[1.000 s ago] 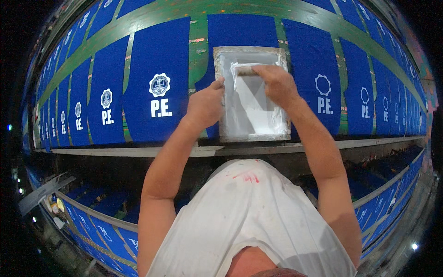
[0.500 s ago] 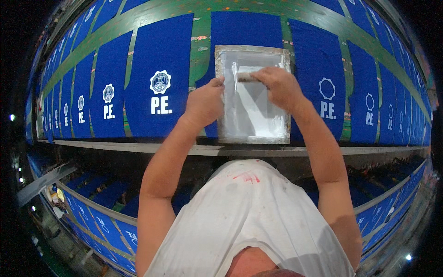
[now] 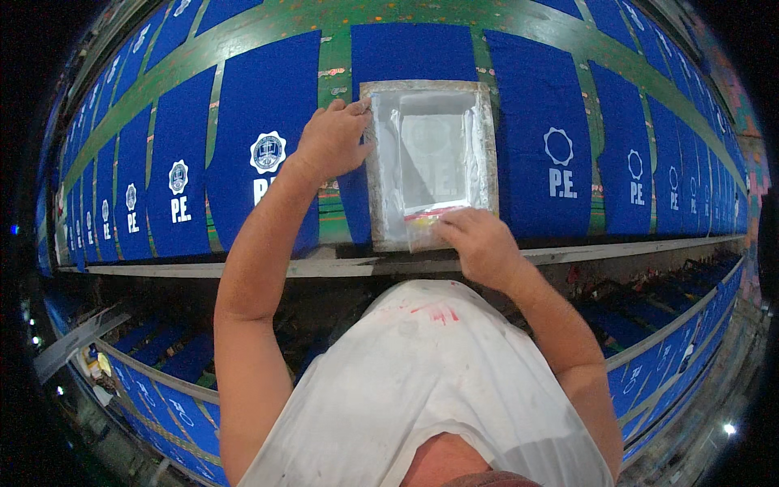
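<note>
Long green print table (image 3: 337, 122), paint-flecked, runs across the view, with blue fabric panels (image 3: 264, 138) laid side by side along it. Most panels carry a white emblem with letters beneath. Below the table edge, a lower rack holds more blue pieces (image 3: 174, 361).

Screen-printing frame (image 3: 430, 162): rectangular, pale, paint-crusted border, lying flat on the central blue panel. Mesh inside is white with ink; a faint stencil shape shows through.

Left hand (image 3: 333, 140): resting on the frame's left border near its upper corner. Fingers curled and close together, fingertips over the border edge, thumb pointing toward the mesh. Hold looks like a press or light grip on the frame; I cannot tell whether the fingers wrap under it.

Right hand (image 3: 479, 242): at the near end of the frame. Fingers bunched together and closed on a squeegee (image 3: 428, 223), pale blade with a reddish strip along its top. The squeegee sits just ahead of the fingertips, touching the mesh by the frame's near border.

Frame lies between the two hands. White, paint-stained shirt (image 3: 422, 381) fills the lower view.
</note>
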Available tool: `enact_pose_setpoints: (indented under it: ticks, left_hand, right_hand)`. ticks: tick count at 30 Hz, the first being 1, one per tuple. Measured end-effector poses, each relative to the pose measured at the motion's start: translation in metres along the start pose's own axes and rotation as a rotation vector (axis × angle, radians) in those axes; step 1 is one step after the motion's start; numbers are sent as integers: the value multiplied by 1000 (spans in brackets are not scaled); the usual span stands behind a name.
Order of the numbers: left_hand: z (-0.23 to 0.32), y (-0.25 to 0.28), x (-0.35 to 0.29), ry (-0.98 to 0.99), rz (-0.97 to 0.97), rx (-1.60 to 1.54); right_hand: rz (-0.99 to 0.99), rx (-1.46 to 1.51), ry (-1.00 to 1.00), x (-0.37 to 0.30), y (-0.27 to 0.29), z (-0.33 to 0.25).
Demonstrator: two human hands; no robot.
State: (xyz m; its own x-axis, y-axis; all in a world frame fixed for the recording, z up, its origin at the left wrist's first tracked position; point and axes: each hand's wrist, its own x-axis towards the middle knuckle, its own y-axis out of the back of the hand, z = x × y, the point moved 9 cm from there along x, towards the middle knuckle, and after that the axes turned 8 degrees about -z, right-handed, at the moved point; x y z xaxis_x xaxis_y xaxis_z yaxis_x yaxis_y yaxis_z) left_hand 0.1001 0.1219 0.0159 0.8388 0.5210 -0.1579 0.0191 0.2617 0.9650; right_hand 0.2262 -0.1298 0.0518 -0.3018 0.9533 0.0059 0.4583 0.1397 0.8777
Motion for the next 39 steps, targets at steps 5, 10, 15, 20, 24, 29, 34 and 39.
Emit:
enact_pose_setpoints:
  ticks: [5,10,15,20,24,29,34,39]
  left_hand:
    - [4,-6,4,28,-65,43]
    - [-6,-19,12,89,-203,-92]
    - [2,-9,8,95,-106,-139]
    - [-2,-13,7,115,-139,-176]
    - [-7,-19,6,59,-110,-182]
    - [-16,-27,5,30,-91,-192]
    - [-12,-21,8,15,-115,-190]
    - [-13,-21,8,-1,-108,-166]
  right_hand:
    - [-130,12,-74,60,26,64]
    - [-25,-91,-205,138,48,126]
    - [125,-120,-98,167,62,140]
    - [96,-82,-27,125,42,108]
    - [70,-60,-24,61,17,57]
    - [123,-69,-38,-5,-4,-8]
    - [147,-78,-88,-13,-6,-13]
    - [56,10,-220,0,18,1]
